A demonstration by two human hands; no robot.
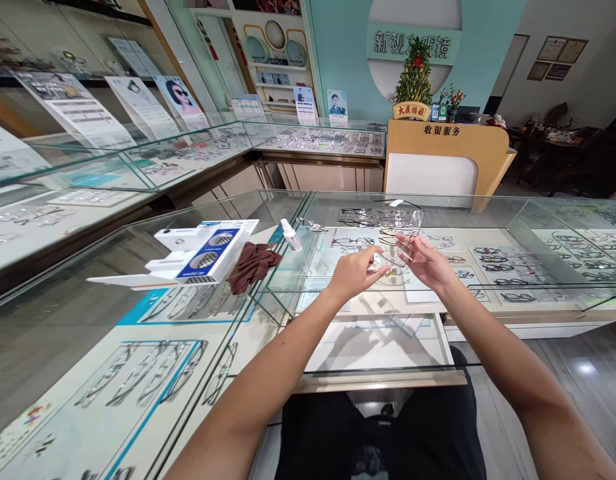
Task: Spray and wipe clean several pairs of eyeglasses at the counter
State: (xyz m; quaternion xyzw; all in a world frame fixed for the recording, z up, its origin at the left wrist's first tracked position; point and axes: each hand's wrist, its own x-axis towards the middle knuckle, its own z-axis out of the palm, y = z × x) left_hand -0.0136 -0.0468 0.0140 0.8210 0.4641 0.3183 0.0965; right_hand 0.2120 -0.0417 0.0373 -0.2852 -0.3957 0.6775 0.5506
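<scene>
We find a pair of thin-rimmed eyeglasses with clear lenses [417, 223] raised above the bench, right of the centre of the frame, tilted so that one lens stands higher than the other. A thin dark temple extends leftward at the top, with a small white tag [397, 203] alongside it.

The right hand [431, 267] has its thumb and fingers pinched on the rim. The left hand [353, 271] is half curled, its thumb and forefinger a little apart beside the lower lens; we cannot tell whether it grips the eyeglasses.

Beneath, we note the glass-topped display bench [481, 208], with rows of dark-framed eyeglasses [355, 219] laid out under the glass. A white drawer with a pale wood front [325, 350] is pulled out at the lower centre.

Left of centre, we record a small white spray bottle [291, 237] standing upright, a crumpled dark-brown cloth [253, 265] near it, and a white-and-blue printed cardboard box [211, 257] with its flaps spread, just beside the cloth.

At the upper right, we see a pale wooden cashier stand with a white panel [441, 167], carrying a leafy green plant with red ornaments [415, 77].
</scene>
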